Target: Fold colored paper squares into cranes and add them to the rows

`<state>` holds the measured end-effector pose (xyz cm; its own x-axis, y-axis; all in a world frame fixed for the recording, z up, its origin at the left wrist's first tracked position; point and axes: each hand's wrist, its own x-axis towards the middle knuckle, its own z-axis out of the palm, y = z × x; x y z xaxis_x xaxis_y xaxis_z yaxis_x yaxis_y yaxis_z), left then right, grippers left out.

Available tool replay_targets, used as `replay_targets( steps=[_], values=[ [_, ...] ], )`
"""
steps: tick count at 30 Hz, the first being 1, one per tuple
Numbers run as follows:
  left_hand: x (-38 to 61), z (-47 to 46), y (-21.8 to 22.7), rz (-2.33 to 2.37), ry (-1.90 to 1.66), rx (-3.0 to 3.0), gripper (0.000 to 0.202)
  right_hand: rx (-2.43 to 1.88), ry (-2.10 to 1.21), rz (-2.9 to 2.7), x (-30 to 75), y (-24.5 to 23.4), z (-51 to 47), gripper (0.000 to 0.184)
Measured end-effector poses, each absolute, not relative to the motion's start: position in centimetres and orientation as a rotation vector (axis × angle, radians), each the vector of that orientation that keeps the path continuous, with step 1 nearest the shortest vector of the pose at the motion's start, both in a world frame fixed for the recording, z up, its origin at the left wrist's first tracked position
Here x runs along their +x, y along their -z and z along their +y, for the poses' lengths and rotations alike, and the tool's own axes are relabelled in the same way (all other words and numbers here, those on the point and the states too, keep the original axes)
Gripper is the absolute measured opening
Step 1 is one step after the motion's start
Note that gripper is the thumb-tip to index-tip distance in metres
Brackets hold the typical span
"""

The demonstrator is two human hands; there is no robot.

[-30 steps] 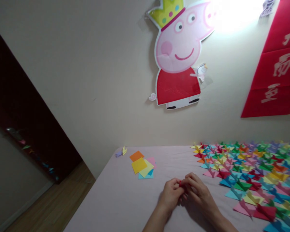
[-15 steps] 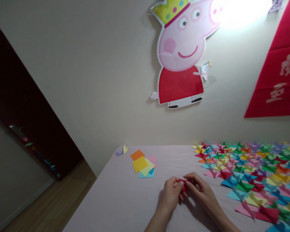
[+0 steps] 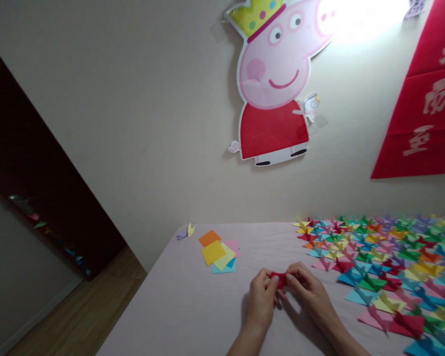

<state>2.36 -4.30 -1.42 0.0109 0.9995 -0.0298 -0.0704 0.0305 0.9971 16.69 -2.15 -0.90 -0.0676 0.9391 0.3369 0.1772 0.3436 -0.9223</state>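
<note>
A small folded piece of red paper (image 3: 280,280) is held between my two hands, just above the table's front part. My left hand (image 3: 262,295) pinches its left end between thumb and fingers. At the right end, my right hand (image 3: 307,288) grips it the same way. The exact folds are too small to make out, and the fingers hide both ends. Up and to the left of my hands lie loose square sheets of coloured paper (image 3: 214,253), overlapping in orange, yellow, pink and blue.
Rows of many-coloured folded paper cranes (image 3: 389,272) fill the table's right side. Two paper cranes (image 3: 186,232) sit at the far left corner of the pale pink table (image 3: 177,301). Behind it rises a wall with a cartoon pig cutout (image 3: 274,84) and a red banner (image 3: 419,113).
The red paper now shows wider and flatter between my fingers, with my hands slightly farther apart. The whole view has shifted a little.
</note>
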Motion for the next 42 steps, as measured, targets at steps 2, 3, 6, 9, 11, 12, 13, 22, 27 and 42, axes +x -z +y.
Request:
replay_targets(
  steps=[2,3,6,9,11,12,13,22,27,42],
  values=[
    [2.4,-4.2,1.6,1.144,-1.201,1.114,0.049,-1.053,-0.920,-1.479,16.8,0.9,-2.0,0.031],
    [2.4,-4.1,1.6,1.139,-1.195,1.105,0.049,-1.051,-0.941,-1.467,16.9,0.9,-2.0,0.031],
    [2.4,-4.0,1.7,1.140,-1.188,1.089,0.050,-1.060,-0.986,-1.453,16.9,0.8,-1.9,0.033],
    [2.4,-4.1,1.6,1.158,-1.209,1.092,0.048,-1.100,-1.014,-1.492,16.7,0.8,-2.0,0.035],
    [2.4,-4.3,1.5,1.167,-1.219,1.105,0.047,-1.126,-1.012,-1.525,16.5,0.7,-2.1,0.036],
    [2.4,-4.3,1.4,1.166,-1.218,1.111,0.046,-1.131,-1.005,-1.530,16.5,0.7,-2.2,0.037],
    [2.5,-4.4,1.4,1.160,-1.214,1.115,0.046,-1.130,-1.000,-1.525,16.5,0.7,-2.2,0.039],
    [2.4,-4.2,1.2,1.087,-1.164,1.090,0.052,-1.135,-1.062,-1.452,16.8,0.0,-2.1,0.047],
    [2.4,-4.0,1.3,1.118,-1.135,1.060,0.055,-1.128,-1.062,-1.483,16.6,-0.1,-2.4,0.049],
    [2.1,-4.0,0.7,1.128,-1.166,1.101,0.050,-1.118,-1.174,-1.402,16.3,-0.3,-2.4,0.056]
  ],
)
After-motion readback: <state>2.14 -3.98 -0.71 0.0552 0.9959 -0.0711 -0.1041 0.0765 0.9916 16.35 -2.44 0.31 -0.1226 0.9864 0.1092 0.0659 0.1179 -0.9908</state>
